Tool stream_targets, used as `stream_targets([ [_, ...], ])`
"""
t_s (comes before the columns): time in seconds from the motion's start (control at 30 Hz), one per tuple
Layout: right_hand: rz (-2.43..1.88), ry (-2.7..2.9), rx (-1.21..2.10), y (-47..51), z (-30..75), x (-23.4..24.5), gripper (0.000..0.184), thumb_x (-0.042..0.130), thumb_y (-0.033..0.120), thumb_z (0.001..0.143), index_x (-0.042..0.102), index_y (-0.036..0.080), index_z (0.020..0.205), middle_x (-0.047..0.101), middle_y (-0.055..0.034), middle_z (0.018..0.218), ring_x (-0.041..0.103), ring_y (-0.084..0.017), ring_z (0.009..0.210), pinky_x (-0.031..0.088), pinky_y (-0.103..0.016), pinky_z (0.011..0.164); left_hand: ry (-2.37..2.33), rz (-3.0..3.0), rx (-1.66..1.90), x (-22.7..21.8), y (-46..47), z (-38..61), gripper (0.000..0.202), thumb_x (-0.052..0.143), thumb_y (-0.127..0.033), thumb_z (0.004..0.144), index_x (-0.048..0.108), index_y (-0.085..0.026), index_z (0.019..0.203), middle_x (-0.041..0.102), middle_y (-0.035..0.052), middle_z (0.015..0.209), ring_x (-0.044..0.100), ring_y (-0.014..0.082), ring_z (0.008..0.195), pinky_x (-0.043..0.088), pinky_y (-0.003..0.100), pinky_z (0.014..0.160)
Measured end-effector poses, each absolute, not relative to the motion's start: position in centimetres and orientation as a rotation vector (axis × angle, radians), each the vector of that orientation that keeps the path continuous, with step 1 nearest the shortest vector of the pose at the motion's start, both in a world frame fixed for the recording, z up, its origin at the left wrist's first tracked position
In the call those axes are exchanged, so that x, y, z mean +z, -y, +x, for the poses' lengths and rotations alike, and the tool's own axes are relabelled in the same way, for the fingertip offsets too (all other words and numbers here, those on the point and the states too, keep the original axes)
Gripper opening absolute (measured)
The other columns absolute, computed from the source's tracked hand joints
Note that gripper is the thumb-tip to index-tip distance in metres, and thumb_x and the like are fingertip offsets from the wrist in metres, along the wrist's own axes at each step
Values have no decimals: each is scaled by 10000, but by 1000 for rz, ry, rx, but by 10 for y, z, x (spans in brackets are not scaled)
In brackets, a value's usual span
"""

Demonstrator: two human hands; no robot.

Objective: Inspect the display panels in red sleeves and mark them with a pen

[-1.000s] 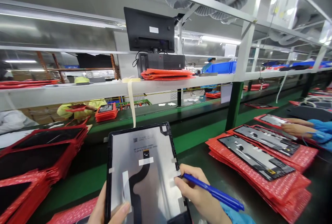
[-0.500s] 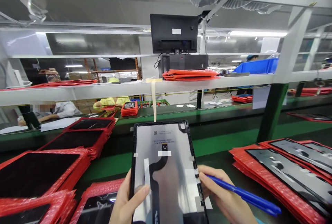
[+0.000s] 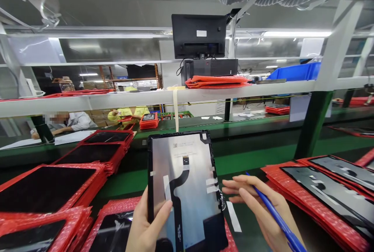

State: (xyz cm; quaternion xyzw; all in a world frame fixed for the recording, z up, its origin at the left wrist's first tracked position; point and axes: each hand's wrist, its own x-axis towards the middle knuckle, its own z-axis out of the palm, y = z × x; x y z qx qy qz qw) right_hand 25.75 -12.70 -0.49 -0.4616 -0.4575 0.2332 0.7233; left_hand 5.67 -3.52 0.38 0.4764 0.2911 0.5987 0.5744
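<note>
A tablet display panel (image 3: 189, 201) stands tilted in front of me, its silvery back facing me, with a black frame, a dark flex cable (image 3: 177, 197) and white tape pieces. My left hand (image 3: 150, 221) grips its lower left edge, thumb over the back. Just right of the panel, apart from it, my right hand (image 3: 263, 209) has its fingers stretched loosely towards the edge. A blue pen (image 3: 274, 213) is tucked in that hand, pointing up and left. Between panel and right hand lies a white strip (image 3: 233, 217); a small shiny thing beside it is unclear.
Stacks of red bubble-wrap sleeves with dark screens (image 3: 55, 184) stand on the left. More sleeves with silvery panels (image 3: 324, 189) lie on the right. A shelf beam (image 3: 140, 99) crosses ahead, bearing a monitor (image 3: 199, 36). Two people sit beyond the bench at left.
My right hand has come off the panel's right edge and its fingers have opened out. The pen points more upward. The white strip across the flex cable's top no longer shows there.
</note>
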Motion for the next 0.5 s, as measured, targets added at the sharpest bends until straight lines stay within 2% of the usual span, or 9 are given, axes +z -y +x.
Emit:
stream_targets([
  [0.07, -937, 967, 662, 128, 252, -1, 201, 660, 345, 874, 681, 247, 1048, 754, -103, 1094, 710, -264, 1010, 600, -322, 795, -741, 1260, 1441, -4, 33, 55, 416, 797, -358, 669, 707, -185, 1037, 777, 35, 809, 728, 217, 707, 563, 224, 682],
  [0.13, -810, 931, 871, 127, 249, 1, 337, 679, 367, 858, 643, 263, 1176, 679, -121, 1252, 644, -293, 1137, 588, -368, 831, -765, 1543, 1547, -15, 24, 51, 302, 753, -311, 735, 725, -202, 1015, 774, 30, 756, 733, 210, 685, 563, 217, 707],
  [0.2, -643, 908, 1093, 122, 248, 0, 488, 710, 447, 814, 601, 284, 1260, 614, -117, 1343, 586, -323, 1210, 586, -412, 830, -553, 2053, 1654, -23, 12, 46, 282, 656, -237, 827, 705, -229, 1105, 781, 38, 870, 741, 196, 768, 559, 203, 752],
  [0.27, -504, 849, 1270, 118, 248, 0, 544, 724, 563, 743, 658, 268, 1196, 655, -110, 1289, 599, -340, 1190, 580, -439, 828, -48, 2681, 1567, -25, 1, 41, 393, 503, -215, 918, 580, -207, 1304, 736, 70, 1104, 697, 205, 996, 543, 237, 850],
  [0.33, -474, 760, 1378, 116, 248, 1, 550, 727, 628, 688, 733, 211, 1047, 734, -115, 1138, 642, -341, 1125, 554, -454, 874, 198, 3096, 1446, -20, -5, 38, 409, 399, -217, 962, 530, -198, 1350, 678, 58, 1227, 619, 220, 1140, 528, 284, 904],
  [0.4, -511, 708, 1449, 117, 248, 3, 551, 766, 615, 650, 748, 170, 973, 761, -122, 1048, 666, -341, 1080, 522, -460, 924, 188, 3302, 1427, -11, -5, 36, 391, 355, -223, 978, 576, -214, 1301, 663, 25, 1250, 599, 233, 1165, 531, 311, 904],
  [0.5, -537, 702, 1459, 118, 246, 3, 551, 808, 562, 620, 721, 178, 1006, 755, -116, 1050, 680, -329, 1052, 512, -459, 937, 178, 3361, 1504, 4, 3, 38, 387, 332, -245, 984, 653, -189, 1192, 697, 27, 1186, 638, 231, 1103, 516, 323, 918],
])
